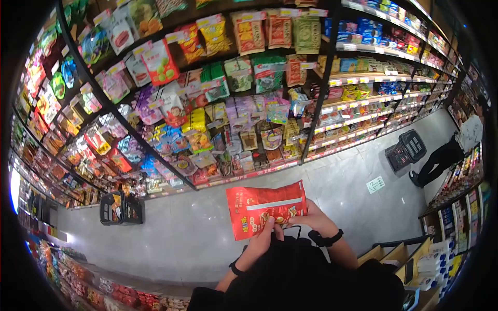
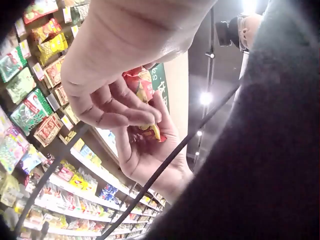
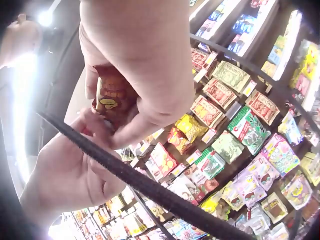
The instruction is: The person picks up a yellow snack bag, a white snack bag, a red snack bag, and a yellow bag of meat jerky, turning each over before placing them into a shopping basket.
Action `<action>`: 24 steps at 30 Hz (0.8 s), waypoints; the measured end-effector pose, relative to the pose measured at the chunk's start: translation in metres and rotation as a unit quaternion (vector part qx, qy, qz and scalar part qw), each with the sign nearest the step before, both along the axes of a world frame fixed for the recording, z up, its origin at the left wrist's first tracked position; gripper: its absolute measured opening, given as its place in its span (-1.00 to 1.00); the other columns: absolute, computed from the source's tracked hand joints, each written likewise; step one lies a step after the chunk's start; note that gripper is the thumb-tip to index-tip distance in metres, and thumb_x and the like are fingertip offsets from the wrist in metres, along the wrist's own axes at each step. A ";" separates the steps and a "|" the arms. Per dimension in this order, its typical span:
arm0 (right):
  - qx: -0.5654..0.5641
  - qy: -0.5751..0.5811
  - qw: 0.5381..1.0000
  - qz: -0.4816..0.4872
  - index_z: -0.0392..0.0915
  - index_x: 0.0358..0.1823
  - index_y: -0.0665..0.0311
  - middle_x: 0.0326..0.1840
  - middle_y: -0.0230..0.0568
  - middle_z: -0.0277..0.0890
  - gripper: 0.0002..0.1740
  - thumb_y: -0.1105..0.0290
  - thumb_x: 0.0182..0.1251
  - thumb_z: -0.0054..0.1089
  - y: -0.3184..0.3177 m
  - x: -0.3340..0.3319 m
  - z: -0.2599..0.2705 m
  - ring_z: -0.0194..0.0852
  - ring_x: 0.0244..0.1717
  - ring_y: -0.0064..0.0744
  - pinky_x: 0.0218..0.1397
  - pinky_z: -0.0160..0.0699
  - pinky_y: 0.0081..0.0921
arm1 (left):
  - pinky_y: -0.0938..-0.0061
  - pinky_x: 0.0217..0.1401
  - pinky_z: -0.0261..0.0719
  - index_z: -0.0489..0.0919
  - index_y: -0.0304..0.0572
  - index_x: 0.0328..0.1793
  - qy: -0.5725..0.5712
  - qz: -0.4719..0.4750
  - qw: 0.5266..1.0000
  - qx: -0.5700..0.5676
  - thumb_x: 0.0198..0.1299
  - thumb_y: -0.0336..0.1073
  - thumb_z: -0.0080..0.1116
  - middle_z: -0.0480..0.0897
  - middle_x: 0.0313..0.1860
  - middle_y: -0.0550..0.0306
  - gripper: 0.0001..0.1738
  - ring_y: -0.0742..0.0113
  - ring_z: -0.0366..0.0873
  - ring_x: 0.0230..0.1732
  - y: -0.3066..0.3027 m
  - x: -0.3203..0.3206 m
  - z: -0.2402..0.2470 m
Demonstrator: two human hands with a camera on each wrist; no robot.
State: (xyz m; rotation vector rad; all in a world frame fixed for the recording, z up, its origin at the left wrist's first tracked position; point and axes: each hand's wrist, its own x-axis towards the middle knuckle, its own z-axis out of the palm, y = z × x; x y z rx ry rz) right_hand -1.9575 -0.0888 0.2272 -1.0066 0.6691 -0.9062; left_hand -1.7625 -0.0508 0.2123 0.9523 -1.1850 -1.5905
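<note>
A red snack bag (image 1: 267, 207) with a pale band across it is held up in front of the body in the head view. My left hand (image 1: 261, 239) grips its lower edge, thumb on the printed face. At the bag's right end my right hand (image 1: 315, 217) holds the side, fingers partly hidden behind it. In the left wrist view the left hand (image 2: 112, 85) curls beside part of the bag (image 2: 142, 87), with the right hand (image 2: 167, 155) beyond. The right wrist view has the bag (image 3: 114, 97) under the right hand (image 3: 145, 65), near the left hand (image 3: 75, 170).
Shelves of hanging snack bags (image 1: 244, 114) stand ahead. A black basket (image 1: 121, 208) holding items is on the floor at left, and another basket (image 1: 404, 150) at right, near a person in dark trousers (image 1: 438, 160). Wooden bins (image 1: 397, 254) stand at lower right.
</note>
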 end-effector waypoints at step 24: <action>0.019 0.023 0.992 0.125 0.36 0.17 0.37 -0.10 -0.16 0.63 -0.60 0.50 0.36 0.23 -0.232 0.139 0.018 0.72 -0.23 -0.39 -0.26 0.70 -0.53 | 0.40 -0.07 0.38 0.50 -0.26 -0.46 0.067 0.031 0.995 0.066 0.47 0.31 -0.63 0.54 -0.54 0.09 -0.13 0.26 0.49 -0.34 -0.197 0.155 -0.026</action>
